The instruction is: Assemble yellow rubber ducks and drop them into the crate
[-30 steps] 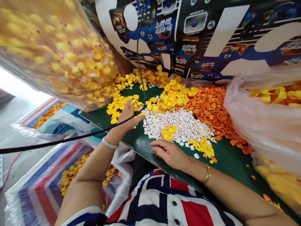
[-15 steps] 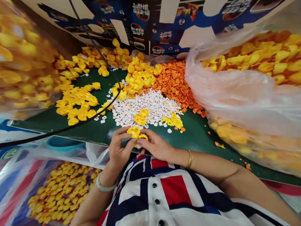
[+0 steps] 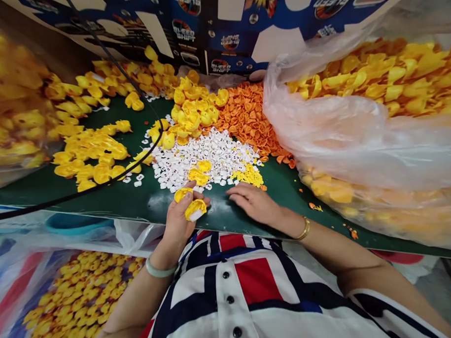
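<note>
White shirt (image 3: 189,293), navy-red blocks; black buttons (image 3: 230,299); pale bangle (image 3: 160,270), maybe jade, left wrist; gold bracelet (image 3: 303,229) right.

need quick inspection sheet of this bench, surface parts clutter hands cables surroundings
surface: green table, littered with pieces
job's things: yellow duck pieces, white eye pieces and orange pieces in heaps
clutter: clear plastic bag of yellow and orange pieces, at right
hands: left hand holds two yellow pieces; right hand lies flat on the table
cables: black cable across the table
surroundings: printed blue carton behind; striped bag of yellow pieces at lower left
</note>
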{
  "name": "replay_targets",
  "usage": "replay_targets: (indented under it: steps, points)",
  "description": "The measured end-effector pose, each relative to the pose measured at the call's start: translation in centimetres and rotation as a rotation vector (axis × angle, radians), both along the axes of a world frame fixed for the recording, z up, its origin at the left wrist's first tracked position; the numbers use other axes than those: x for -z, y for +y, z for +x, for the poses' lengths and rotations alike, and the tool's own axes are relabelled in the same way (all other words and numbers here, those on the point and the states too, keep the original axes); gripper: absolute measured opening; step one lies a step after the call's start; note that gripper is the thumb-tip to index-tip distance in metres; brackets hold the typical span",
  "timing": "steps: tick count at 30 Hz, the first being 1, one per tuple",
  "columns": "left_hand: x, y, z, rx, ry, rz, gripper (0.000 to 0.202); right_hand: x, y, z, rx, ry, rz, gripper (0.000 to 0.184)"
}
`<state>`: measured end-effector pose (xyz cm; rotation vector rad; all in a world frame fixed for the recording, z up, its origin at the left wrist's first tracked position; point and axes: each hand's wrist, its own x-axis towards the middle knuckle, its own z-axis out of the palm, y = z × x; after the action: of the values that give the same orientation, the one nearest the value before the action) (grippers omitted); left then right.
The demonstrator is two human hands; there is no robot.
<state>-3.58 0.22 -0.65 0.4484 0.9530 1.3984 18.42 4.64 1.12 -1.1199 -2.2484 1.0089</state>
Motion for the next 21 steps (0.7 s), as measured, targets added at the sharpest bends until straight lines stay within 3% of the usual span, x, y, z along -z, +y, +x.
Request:
replay_targets:
  steps: [3,6,15,21]
  points:
    - [-0.2,0.4,-0.4,0.106,-0.003,-0.026,0.040,0.3,2.2,2.7,0.029,-0.202,0.162,0.024]
    - [-0.3,0.5,-0.3,0.153,-0.036,-0.018,0.035,0.1,4.0,3.1,-0.026,-0.321,0.271,0.024]
    - [-0.2,-0.5,-0.8,0.120,-0.010,-0.070,0.031,-1.9,7.4,-4.5,-0.225,-0.386,0.430,0.024]
    - [-0.5,-0.8,-2.0,0.077,-0.125,-0.051,0.032,-1.7,6.6,-6.9,-0.153,-0.457,0.452,0.028]
